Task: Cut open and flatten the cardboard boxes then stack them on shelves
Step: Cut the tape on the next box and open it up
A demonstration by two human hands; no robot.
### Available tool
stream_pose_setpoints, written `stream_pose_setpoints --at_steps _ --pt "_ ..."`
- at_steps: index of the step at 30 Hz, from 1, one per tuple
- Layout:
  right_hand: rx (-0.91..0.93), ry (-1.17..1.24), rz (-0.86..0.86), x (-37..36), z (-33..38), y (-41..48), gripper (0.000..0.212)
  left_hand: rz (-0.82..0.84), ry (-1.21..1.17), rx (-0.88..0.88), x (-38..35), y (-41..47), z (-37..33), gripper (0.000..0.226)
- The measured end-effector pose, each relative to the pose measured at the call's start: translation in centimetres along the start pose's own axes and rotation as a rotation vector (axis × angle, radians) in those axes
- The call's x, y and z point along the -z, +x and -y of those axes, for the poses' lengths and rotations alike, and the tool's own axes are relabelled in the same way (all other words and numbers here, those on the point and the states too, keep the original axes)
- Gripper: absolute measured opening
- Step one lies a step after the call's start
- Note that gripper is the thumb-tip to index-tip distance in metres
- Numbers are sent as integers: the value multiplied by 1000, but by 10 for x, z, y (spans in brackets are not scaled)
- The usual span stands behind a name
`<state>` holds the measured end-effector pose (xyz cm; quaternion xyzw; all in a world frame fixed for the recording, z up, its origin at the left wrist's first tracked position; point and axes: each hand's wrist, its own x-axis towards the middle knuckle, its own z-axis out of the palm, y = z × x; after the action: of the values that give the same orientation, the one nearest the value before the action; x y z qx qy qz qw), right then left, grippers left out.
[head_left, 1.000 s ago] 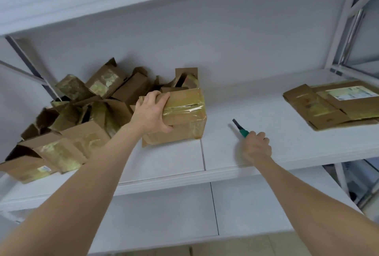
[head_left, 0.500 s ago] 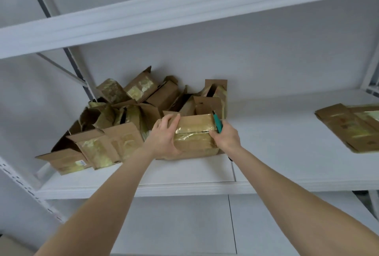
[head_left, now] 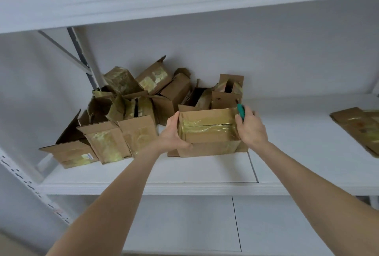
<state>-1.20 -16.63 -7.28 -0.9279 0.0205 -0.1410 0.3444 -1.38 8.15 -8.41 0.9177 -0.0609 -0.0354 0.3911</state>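
Left of the taped box [head_left: 207, 118], touching or nearly touching it, is a loose pile of opened boxes [head_left: 134, 132] leaning on one another. Dragging the taped box out could snag a flap and tip part of that pile toward the shelf [head_left: 205, 170] edge.

The left hand [head_left: 173, 135] grips the box's left end, with the thumb curled under the front face and the fingers over the top corner. That grip sits at the end of the glossy tape band [head_left: 205, 127] running along the box. A cut driven leftward along the seam would head straight for those fingers.

The box stands on the shelf, near its front edge. It looks light, so it may slide or crush under blade pressure unless it is braced.

At the box's right end, the right hand [head_left: 251, 132] is closed round a green-handled cutter [head_left: 241, 110] while its palm presses the cardboard. Only the handle shows, so I cannot tell whether the blade is out. With one hand doing both jobs, the tool could slip or nick the box side.

Well to the right of the box lies flattened cardboard [head_left: 356, 126], partly out of view.
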Motion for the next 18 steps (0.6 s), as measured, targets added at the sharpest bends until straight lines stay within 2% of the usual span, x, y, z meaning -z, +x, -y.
stream_pose_setpoints --at_steps 4,8,12,16,18 --pt "182 -16 68 -5 28 -5 50 7 -29 -10 -1 3 2 127" --pt "169 -83 182 -19 37 -13 48 7 -17 -23 -1 -1 4 134" --pt "260 -187 177 -17 41 -14 46 8 12 -21 0 -3 3 137" --pt "402 -409 205 -10 50 -16 43 31 14 -24 2 -3 -1 130" --pt "442 -518 241 -5 55 -20 40 53 -72 -1 2 -3 -1 124"
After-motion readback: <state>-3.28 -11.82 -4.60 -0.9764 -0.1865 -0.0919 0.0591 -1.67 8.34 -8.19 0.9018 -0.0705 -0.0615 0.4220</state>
